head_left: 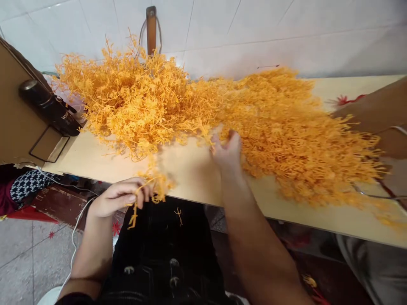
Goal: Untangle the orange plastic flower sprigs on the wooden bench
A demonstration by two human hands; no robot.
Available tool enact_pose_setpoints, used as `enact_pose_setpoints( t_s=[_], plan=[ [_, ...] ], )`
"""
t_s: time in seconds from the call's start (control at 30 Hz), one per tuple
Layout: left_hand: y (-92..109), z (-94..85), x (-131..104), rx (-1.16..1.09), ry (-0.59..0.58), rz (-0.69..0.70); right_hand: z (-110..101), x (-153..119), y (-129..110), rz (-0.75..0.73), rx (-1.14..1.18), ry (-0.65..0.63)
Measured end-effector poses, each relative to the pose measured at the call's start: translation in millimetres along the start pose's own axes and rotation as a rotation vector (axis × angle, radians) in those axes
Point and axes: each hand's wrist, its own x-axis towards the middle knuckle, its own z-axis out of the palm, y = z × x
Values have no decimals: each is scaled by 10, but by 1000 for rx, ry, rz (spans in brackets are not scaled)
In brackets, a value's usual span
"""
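Thin yellow-orange plastic sprigs (155, 186) with branching strands hang from my left hand (122, 195), which pinches them between thumb and fingers just in front of the table edge. My right hand (226, 154) reaches over the table to the near side of the big heap. Its thumb and fingers look apart, though motion blurs them, and a loose strand lies close to the fingertips. The heap has a bright, fluffy left mound (136, 101) and a denser right mound (305, 144), which spreads to the table's right side.
The pale wooden table (187, 169) runs along a white tiled wall (216, 34). On the left stand a black vacuum flask (47, 106) and a cardboard box (19, 97). An upright brown bar (151, 31) rises behind the heap. One sprig (179, 215) lies on my dark clothing.
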Motion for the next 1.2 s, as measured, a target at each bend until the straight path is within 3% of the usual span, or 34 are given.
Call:
enact_pose_setpoints(
  t_s=[0.03,0.1,0.2,0.23,0.3,0.47,0.57,0.73,0.8,0.9,1.0,1.2],
  plan=[
    [0,73,135,-44,-47,12,-63,-203,-53,18,-37,59],
    [-8,218,368,-115,-165,13,-169,-600,-164,33,-62,54],
    [-54,404,629,-182,-336,-16,-262,-1034,-253,123,64,-165],
    [-79,452,695,-216,-346,-31,-281,-1113,-255,155,121,-224],
    [-138,519,799,-322,-260,-50,-314,-1180,-239,211,240,-304],
    [-284,525,877,-675,126,19,-374,-1064,-305,419,478,-419],
    [-376,459,831,-761,253,-6,-373,-945,-409,487,487,-318],
    [-471,352,814,-803,478,-205,-345,-720,-456,566,535,-180],
    [-475,316,844,-820,547,-224,-336,-644,-433,593,552,-133],
    [-479,287,876,-808,591,-215,-323,-579,-375,618,566,-85],
    [-500,332,853,-796,595,-258,-299,-572,-308,604,555,-125],
    [-488,562,835,-615,418,-296,-191,-681,-276,558,573,-167]
  ],
)
